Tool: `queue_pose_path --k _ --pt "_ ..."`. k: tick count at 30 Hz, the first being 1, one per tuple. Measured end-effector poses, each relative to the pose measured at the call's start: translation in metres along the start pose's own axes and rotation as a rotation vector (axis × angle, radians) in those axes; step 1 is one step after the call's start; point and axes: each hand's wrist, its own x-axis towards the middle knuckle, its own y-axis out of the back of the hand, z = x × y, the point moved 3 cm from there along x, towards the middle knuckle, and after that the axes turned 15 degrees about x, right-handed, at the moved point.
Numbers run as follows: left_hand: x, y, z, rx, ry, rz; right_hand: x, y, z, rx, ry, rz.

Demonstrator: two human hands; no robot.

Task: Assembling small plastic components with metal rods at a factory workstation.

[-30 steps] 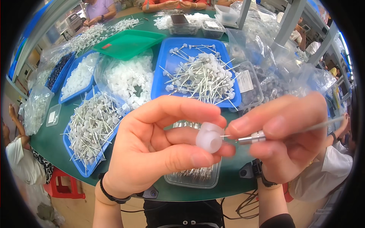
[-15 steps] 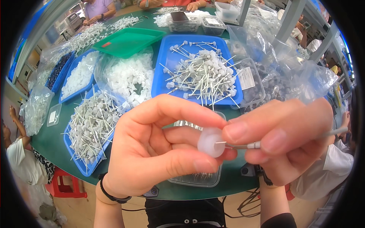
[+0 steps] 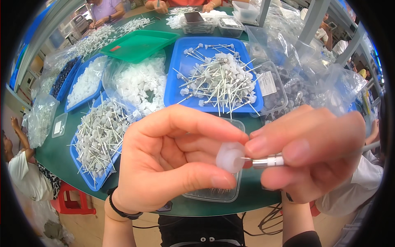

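Observation:
Between the thumb and fingers of my left hand (image 3: 177, 160) sits a small translucent white plastic piece (image 3: 230, 157), rounded like a cap. My right hand (image 3: 308, 150) pinches a slim stick (image 3: 268, 161) with a shiny silver sleeve and a whitish band. From that sleeve a thin pin reaches to the plastic piece's right side; whether it enters is hard to tell. The stick's pale tail comes out past my right fingers. Beneath my hands, partly covered, stands a clear plastic box (image 3: 214, 195) with thin metal pins in it.
Blue trays (image 3: 169, 96) of white-capped sticks stand ahead and at the left on the green table (image 3: 61, 158). Farther back are a bag of white plastic pieces (image 3: 140, 82), a green tray (image 3: 140, 43) and clear boxes. Clear bags fill the right. Other people sit around.
My right hand has shifted slightly right, and a wider silver sleeve now shows on the stick. The pin no longer overlaps the plastic piece's front as far. My left hand stays nearly in place.

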Motion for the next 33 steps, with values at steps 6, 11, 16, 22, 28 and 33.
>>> queue_pose_path --k 6,11,16,22,28,33 --pt "0.001 -0.002 0.0 0.058 -0.048 0.003 -0.004 -0.005 -0.003 -0.066 -0.002 0.124" --pt "0.002 -0.001 -0.001 0.09 -0.051 0.013 -0.011 -0.011 0.002 -0.023 0.0 0.358" --pt "0.001 -0.001 0.0 0.105 -0.039 0.045 -0.015 -0.016 0.005 0.039 -0.017 0.501" --pt "0.001 -0.005 -0.001 0.113 -0.054 0.043 -0.006 -0.01 -0.008 -0.231 -0.001 0.228" --pt "0.002 -0.006 0.001 0.111 -0.069 0.02 -0.002 -0.001 -0.01 -0.226 -0.026 0.039" --pt "0.001 -0.002 -0.001 0.1 -0.067 0.044 -0.009 -0.01 0.003 0.02 -0.082 0.276"
